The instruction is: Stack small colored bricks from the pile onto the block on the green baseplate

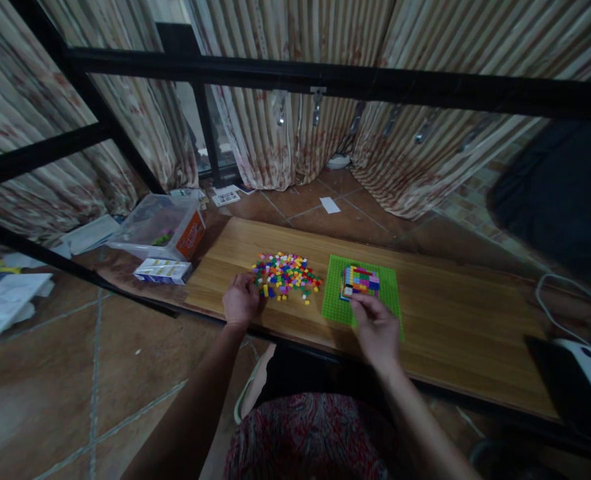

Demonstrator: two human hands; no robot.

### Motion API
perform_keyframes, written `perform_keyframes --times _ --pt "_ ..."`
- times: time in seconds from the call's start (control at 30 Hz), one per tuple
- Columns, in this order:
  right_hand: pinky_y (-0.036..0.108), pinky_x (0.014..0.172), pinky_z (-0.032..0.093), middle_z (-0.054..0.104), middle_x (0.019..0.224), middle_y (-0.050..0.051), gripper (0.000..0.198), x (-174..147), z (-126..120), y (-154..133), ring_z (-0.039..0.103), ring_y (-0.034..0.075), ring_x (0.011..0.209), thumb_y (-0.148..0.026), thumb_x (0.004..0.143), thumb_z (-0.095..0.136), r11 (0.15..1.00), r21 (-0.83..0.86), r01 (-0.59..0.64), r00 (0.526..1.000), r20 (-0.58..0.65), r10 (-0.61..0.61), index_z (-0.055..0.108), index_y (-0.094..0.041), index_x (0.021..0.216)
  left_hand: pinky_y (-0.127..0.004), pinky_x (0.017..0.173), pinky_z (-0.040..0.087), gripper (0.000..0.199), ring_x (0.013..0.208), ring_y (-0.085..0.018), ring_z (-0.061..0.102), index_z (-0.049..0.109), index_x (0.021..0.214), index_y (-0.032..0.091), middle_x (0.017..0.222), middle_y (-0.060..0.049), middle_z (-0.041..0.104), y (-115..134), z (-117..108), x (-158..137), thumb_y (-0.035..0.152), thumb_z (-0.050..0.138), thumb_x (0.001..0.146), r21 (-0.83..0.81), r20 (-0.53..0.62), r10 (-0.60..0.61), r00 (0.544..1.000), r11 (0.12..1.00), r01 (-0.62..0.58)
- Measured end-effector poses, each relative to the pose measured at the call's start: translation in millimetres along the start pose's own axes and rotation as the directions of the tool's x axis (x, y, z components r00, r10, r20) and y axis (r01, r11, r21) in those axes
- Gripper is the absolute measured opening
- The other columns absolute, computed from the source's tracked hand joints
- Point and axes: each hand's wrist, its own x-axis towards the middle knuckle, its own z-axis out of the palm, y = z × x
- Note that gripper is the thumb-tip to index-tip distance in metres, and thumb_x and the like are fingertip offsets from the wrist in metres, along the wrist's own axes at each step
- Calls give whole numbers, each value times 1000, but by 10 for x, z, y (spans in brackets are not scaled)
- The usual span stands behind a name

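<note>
A heap of small, many-coloured building bricks (286,272) lies loose on the wooden bench. At the heap's left edge is my left hand (242,300), its fingers curled together; whatever they may hold is hidden. To the right of the heap, a green studded baseplate (333,303) carries a low, multicoloured brick build (363,281). My right hand (379,328) reaches over the plate's near side. Its thumb and forefinger are pinched at the near-left corner of the build, apparently on a small brick that is mostly covered by the fingertips.
On the wooden bench (455,313), a clear plastic tub (148,230) with an orange label stands at the left end, behind a small white-and-blue box (163,271). A white device with a cable (588,373) is at the right. A black metal bar (295,75) crosses above.
</note>
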Motion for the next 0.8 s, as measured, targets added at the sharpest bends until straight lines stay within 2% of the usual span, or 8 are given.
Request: perform_keyframes --times 0.1,0.17,0.3,0.47,0.6,0.7,0.8 --pt "33 76 49 69 93 6 24 -158 225 -68 64 19 82 -37 86 51 985 -149 85 969 242 -47 67 -21 92 -28 72 44 19 88 -20 63 64 93 20 92 -7 67 -2 -3 -4 18 47 84 -2 0 6 1000 1000 -6" --pt "34 75 48 67 92 6 24 -170 376 -69 63 20 80 -34 87 48 955 -251 159 946 316 -74 67 -20 94 -28 71 44 18 87 -20 63 64 92 20 91 -7 66 4 -12 -5 18 47 84 -6 5 13 1000 1000 -13" --pt "35 77 47 66 93 7 21 -101 612 -41 61 23 85 -28 86 50 866 -423 267 926 360 -109 66 -21 95 -28 70 43 19 86 -20 63 64 92 20 90 -7 67 20 -28 -5 18 47 85 -10 5 2 1000 1000 -2" --pt "32 71 44 64 94 7 15 -86 745 -27 59 23 84 -26 85 53 777 -565 279 928 365 -67 66 -22 91 -27 69 42 19 86 -20 64 64 94 19 91 -7 67 28 -32 -5 19 48 85 -14 10 -21 1000 1000 21" --pt "29 71 42 63 93 6 14 -99 745 -21 58 20 84 -26 86 52 782 -554 287 925 373 -76 66 -22 84 -26 67 41 19 84 -18 63 65 94 20 90 -6 67 26 -30 -5 19 47 85 -7 11 -40 999 999 40" --pt "28 71 43 64 87 5 17 -124 684 -33 59 18 79 -28 87 50 857 -448 255 924 375 -78 65 -21 82 -26 68 41 19 84 -18 63 65 94 20 90 -5 67 21 -27 -3 19 48 85 -1 11 -33 999 999 33" --pt "28 68 45 66 79 2 19 -175 555 -45 61 17 71 -33 86 51 957 -263 119 938 345 -22 65 -21 82 -26 67 41 19 83 -18 63 64 94 20 92 -6 67 16 -24 -1 20 48 85 6 12 -26 1000 1000 26"
